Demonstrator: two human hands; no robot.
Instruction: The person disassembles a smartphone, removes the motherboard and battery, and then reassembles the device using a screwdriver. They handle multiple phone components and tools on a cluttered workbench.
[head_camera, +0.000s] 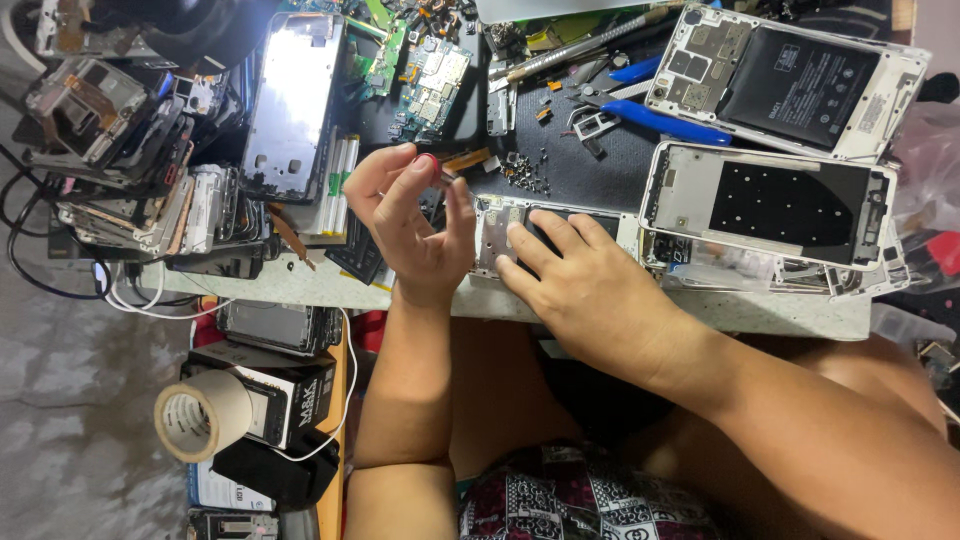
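An opened phone frame (520, 235) is pinned flat under the spread fingers of the right hand (580, 285), its long axis running sideways. Just beside it, a small part (440, 172) is pinched in the raised left hand (415, 225).

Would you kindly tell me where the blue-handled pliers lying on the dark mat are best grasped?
Grip the blue-handled pliers around both long blue handles, coming down from above. They lie flat on the dark mat, the handles splay clear of the small metal jaws, and the opened white phone crowds the far end.
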